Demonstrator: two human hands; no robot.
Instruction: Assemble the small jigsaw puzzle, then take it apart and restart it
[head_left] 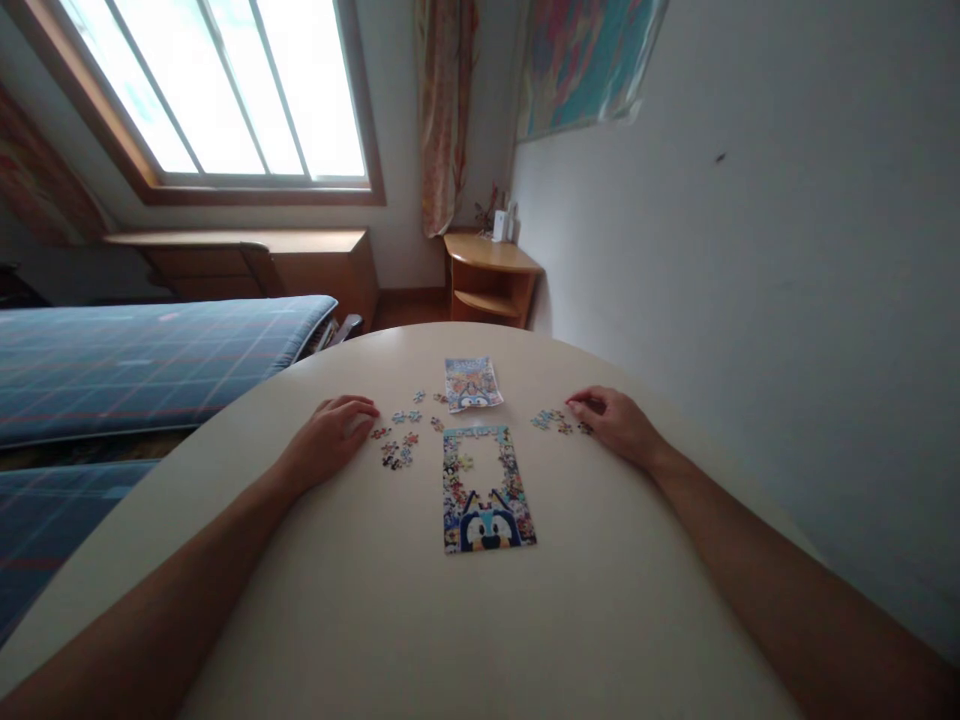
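A rectangular jigsaw puzzle with a blue cartoon dog's face (pixel 491 532) lies flat in the middle of a cream, round-edged table (pixel 480 640), its frame joined and its upper middle open. The left hand (pixel 337 432) rests on the table beside small, knobbed, multicoloured loose pieces (pixel 410 440), its fingers loosely bent and spread, with no grip showing. The right hand (pixel 613 424) is at another little cluster of blue and brown pieces (pixel 543 420); thumb and forefinger come close together, but I cannot tell whether they pinch a piece (a speck of red shows at the tips).

The pieces look like thin card: light, stiff, easily bent at the knobs, best pinched by opposite edges. The joined frame would probably break apart if lifted by one corner.

A creased, colourful picture sheet (pixel 472 385) lies just beyond the puzzle's far edge. Tabletop stretches nearer the body, between the forearms; the table's curved rim is well apart from the puzzle.
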